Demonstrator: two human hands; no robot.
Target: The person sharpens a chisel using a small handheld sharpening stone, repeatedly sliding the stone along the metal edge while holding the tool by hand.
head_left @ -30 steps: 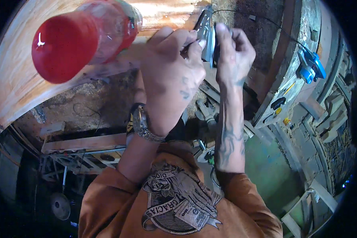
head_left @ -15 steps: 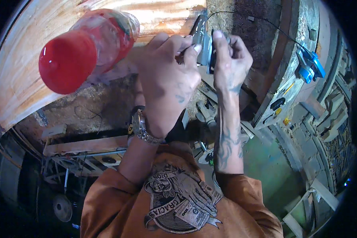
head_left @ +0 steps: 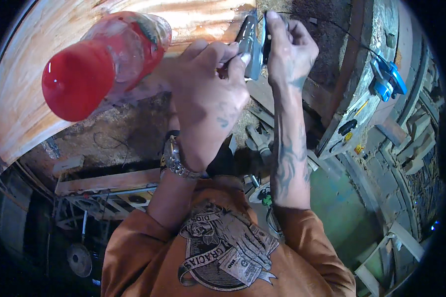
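A dark tapered piece (head_left: 251,55) sits at the end of the streaked wood (head_left: 200,27), pinched between thumb and fingers of the left hand (head_left: 208,84). Beside it, the right hand (head_left: 288,57) has its fingers bent; whether they grip anything cannot be told. Left of both hands is a red-capped bottle (head_left: 126,54); farther right, a blue tool (head_left: 389,79).

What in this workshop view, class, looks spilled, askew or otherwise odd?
Two things: glossy reddish-brown streaks run unevenly across the pale wooden panel beyond the left hand, though whether spilled or applied is unclear; and wood offcuts lie jumbled at the right, untidily.
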